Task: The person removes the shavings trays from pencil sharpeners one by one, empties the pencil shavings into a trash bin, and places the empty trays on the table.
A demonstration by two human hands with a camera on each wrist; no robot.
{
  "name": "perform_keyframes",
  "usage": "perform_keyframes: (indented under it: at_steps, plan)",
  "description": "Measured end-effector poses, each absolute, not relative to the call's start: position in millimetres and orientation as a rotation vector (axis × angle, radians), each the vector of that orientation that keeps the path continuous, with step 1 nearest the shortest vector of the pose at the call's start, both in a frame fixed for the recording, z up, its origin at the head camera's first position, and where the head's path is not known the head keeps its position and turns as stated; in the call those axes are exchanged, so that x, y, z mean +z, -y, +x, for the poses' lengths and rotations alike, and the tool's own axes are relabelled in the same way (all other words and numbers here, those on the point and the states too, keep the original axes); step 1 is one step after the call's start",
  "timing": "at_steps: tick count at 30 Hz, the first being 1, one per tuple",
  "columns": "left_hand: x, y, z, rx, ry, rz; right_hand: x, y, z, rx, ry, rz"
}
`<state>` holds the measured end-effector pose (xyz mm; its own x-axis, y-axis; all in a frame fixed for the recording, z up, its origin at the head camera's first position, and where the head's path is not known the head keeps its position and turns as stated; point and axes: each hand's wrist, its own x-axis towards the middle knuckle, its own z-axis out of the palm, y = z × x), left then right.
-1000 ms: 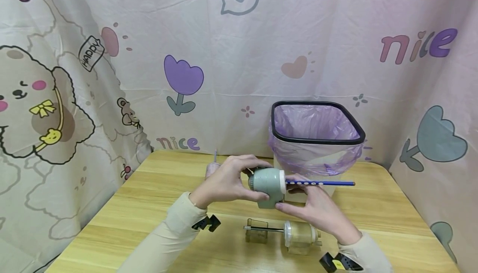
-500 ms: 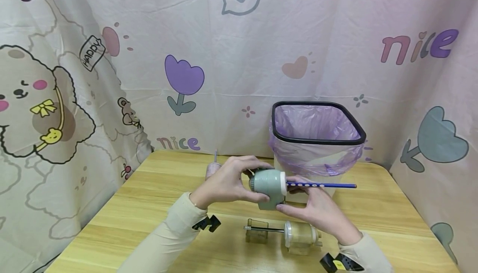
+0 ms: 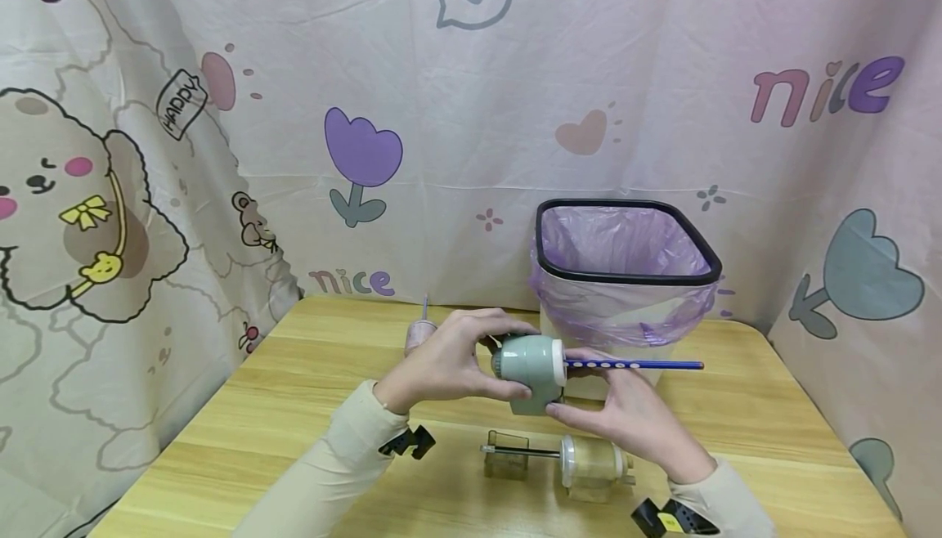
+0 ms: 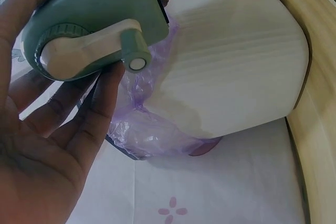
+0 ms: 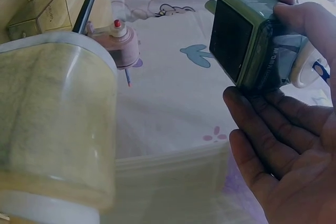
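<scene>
A green crank pencil sharpener (image 3: 528, 366) is held up on its side above the table, between both hands. My left hand (image 3: 456, 358) grips it from the crank end, thumb below and fingers above. In the left wrist view the crank (image 4: 94, 51), a pale arm with a green knob, stands near these fingers. My right hand (image 3: 629, 407) holds the sharpener's other side, thumb and fingers about the body (image 5: 278, 40). Out of its white front ring sticks a blue pencil (image 3: 640, 365), pointing right over the right hand. The right wrist view shows a dark rectangular face (image 5: 231, 38) on the sharpener's base.
Below the hands lies a yellowish clear sharpener (image 3: 592, 466) with a dark pencil (image 3: 540, 452) in it, beside a loose clear drawer (image 3: 508, 460). Behind the left hand stands a pink sharpener (image 3: 418, 334) with a pencil. A lined trash bin (image 3: 625, 309) stands at the back right.
The green sharpener and blue pencil have shifted very slightly right and down. Both hands keep their hold, and the things on the table have not moved.
</scene>
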<state>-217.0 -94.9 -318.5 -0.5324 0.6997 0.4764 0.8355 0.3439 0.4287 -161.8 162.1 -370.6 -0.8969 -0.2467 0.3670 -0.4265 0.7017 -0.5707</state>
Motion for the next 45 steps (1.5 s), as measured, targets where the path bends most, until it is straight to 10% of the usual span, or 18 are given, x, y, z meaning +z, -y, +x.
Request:
perform_keyframes:
  at_steps: [45]
  plan:
    - [-323,111,-223,-0.918,2.47,-1.306,-370,-173,-161,1.179,2.655,0.477]
